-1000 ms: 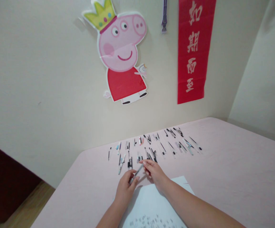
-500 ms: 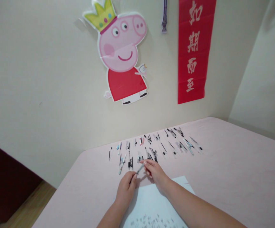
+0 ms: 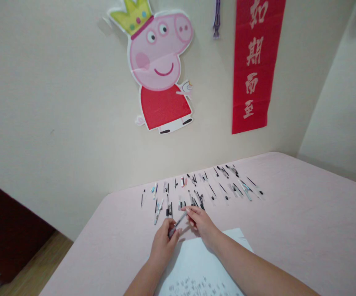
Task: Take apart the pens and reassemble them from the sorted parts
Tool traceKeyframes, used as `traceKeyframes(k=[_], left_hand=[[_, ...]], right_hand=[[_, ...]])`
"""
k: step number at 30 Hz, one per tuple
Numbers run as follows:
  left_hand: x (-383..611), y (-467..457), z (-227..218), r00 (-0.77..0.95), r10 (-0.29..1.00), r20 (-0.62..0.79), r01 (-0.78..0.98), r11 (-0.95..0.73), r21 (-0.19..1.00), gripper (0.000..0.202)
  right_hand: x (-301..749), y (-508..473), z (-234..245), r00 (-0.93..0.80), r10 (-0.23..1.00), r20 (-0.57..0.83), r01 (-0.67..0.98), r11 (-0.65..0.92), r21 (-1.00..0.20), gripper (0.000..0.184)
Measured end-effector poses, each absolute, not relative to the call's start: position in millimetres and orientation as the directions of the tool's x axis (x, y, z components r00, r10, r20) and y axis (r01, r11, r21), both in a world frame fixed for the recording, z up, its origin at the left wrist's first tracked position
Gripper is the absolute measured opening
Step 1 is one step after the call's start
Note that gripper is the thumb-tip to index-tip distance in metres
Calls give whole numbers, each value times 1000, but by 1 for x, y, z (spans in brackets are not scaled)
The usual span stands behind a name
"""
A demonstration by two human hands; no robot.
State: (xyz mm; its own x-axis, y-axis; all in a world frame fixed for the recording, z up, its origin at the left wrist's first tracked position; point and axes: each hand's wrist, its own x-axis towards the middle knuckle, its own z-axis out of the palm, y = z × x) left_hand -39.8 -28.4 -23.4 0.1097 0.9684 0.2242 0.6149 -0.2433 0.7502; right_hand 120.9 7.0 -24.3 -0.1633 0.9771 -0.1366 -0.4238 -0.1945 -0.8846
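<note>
Head view: pen [image 3: 180, 220] between fingers [image 3: 192, 213]

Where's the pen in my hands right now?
In the head view, the pen is low and near centre, slanting between your left hand and right hand, just past the white paper.

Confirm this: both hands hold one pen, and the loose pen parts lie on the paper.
No: the head view shows the loose pen parts on the pink surface beyond the paper. The left hand and right hand do hold one pen.
</note>
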Motion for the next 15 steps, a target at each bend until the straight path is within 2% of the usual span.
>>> traceKeyframes(k=[3,10,15], left_hand=[[-39,-28,-22,123,961,248,653,-267,709,8],[-42,-26,-22,197,935,296,654,-350,670,25],[-41,-26,-24,111,958,265,653,-271,707,24]], right_hand=[[121,6,-23,-165,976,-141,-433,-201,-879,46],[121,6,-23,-163,978,-129,-429,-188,-883,42],[121,5,-23,-159,980,-118,-424,-176,-888,42]])
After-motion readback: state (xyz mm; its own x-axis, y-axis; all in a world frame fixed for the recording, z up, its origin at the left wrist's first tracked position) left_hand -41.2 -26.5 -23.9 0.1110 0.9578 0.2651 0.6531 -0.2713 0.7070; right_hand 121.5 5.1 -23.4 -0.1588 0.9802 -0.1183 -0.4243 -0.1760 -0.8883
